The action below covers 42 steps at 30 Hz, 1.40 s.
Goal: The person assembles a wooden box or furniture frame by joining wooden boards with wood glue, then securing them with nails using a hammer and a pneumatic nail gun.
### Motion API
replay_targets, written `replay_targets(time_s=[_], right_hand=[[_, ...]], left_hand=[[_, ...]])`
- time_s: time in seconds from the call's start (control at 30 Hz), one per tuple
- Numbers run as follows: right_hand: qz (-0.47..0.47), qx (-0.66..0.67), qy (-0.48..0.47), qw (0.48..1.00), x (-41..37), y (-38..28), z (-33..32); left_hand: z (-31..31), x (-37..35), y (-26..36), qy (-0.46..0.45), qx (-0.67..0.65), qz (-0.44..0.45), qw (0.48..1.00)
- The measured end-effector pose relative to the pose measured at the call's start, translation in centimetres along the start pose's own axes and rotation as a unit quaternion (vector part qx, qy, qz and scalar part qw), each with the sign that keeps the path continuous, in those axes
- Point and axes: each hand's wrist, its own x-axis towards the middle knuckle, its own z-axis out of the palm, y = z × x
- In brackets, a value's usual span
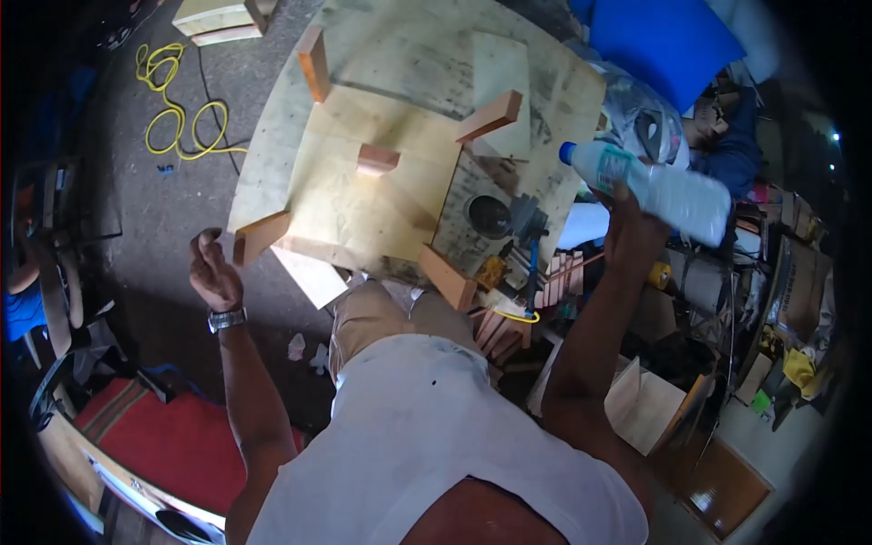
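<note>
My right hand (pixel 631 232) is wrapped around a clear plastic bottle (pixel 690 200) with a blue cap and a pale label. The bottle lies almost level, its cap pointing left, beyond the right edge of the workbench. My left hand (pixel 216 272) is empty, fingers loosely bent and apart, just left of a wooden leg (pixel 262 238). That leg belongs to a square plywood panel (pixel 336 182) on the bench, with several reddish legs standing up at its corners. A short wooden block (pixel 377 161) sits near the panel's middle.
The panel rests on a stained plywood workbench (pixel 409 54). Beside it are a dark round tin (pixel 488 216) and a clamp-like tool (pixel 527 218). A yellow cord (pixel 165 127) lies coiled on the floor. Wood scraps and clutter crowd the right; a red-topped piece (pixel 173 436) stands lower left.
</note>
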Motion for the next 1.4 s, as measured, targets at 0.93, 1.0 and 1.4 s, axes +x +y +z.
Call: replay_targets(time_s=[0.93, 1.0, 1.4], right_hand=[[-0.133, -0.311, -0.04, 0.94, 13.1, 12.6, 4.2], [-0.098, -0.207, -0.073, 0.971, 13.5, 12.7, 3.8], [-0.017, -0.002, -0.14, 0.99, 11.1, 12.2, 4.4]], left_hand=[[3.3, 2.2, -2.5, -0.048, 0.122, 0.092, 0.987], [3.5, 2.3, -2.2, -0.046, 0.105, 0.088, 0.989], [3.6, 2.3, -2.6, -0.047, 0.097, 0.078, 0.991]])
